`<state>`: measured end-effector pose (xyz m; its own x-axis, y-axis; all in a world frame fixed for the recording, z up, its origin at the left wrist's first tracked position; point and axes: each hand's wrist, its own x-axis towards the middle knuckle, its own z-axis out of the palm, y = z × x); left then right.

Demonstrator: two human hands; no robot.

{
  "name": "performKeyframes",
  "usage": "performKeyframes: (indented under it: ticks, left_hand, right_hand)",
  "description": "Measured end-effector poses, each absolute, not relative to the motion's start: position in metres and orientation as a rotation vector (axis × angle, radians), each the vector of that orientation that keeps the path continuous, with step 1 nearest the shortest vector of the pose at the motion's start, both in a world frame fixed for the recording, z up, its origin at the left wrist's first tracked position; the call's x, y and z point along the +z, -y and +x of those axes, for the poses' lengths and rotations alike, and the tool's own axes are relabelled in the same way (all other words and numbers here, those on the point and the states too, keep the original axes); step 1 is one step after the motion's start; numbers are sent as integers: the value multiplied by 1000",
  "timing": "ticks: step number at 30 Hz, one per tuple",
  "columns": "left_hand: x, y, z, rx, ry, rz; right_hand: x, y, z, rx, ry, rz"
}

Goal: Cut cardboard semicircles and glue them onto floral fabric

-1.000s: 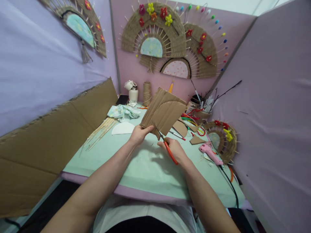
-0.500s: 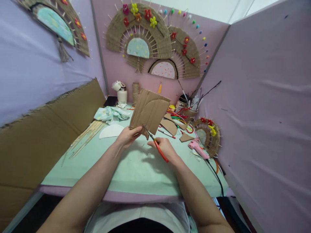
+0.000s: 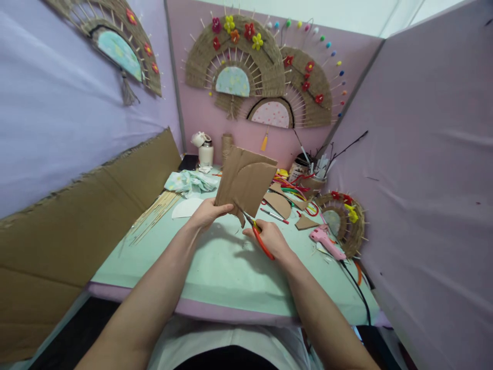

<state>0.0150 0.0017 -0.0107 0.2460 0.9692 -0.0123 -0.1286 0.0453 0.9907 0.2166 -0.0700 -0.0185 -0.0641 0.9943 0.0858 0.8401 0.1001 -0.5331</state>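
My left hand (image 3: 210, 213) grips a piece of brown cardboard (image 3: 246, 180) by its lower left corner, holding it tilted up above the table. A curved line runs across the cardboard's face. My right hand (image 3: 269, 236) is closed on orange-handled scissors (image 3: 262, 243), whose blades reach into the cardboard's lower edge. A narrow strip of cardboard hangs down beside the blades. Behind my left hand lies a white half-circle (image 3: 185, 208). To the right of the cardboard are a pen (image 3: 275, 216) and a rounded cardboard cut-out (image 3: 278, 205).
On the right lie a pink glue gun (image 3: 327, 243) with a black cord and a small twine fan (image 3: 356, 231). Thin wooden sticks (image 3: 156, 216) and a patterned cloth (image 3: 190, 181) are on the left. Behind stand a twine spool (image 3: 227, 145) and a white bottle (image 3: 206, 154).
The whole view has shifted, so everything appears farther right. Both hands keep their holds on the cardboard and the scissors, and the blades remain at the lower edge.
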Motion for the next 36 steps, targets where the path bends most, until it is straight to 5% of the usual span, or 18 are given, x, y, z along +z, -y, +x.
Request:
performKeyframes:
  ticks: [36]
  left_hand:
    - [-11,1,13,1025,-820,1223]
  right_hand:
    - [-20,68,223,607,1934,-1772]
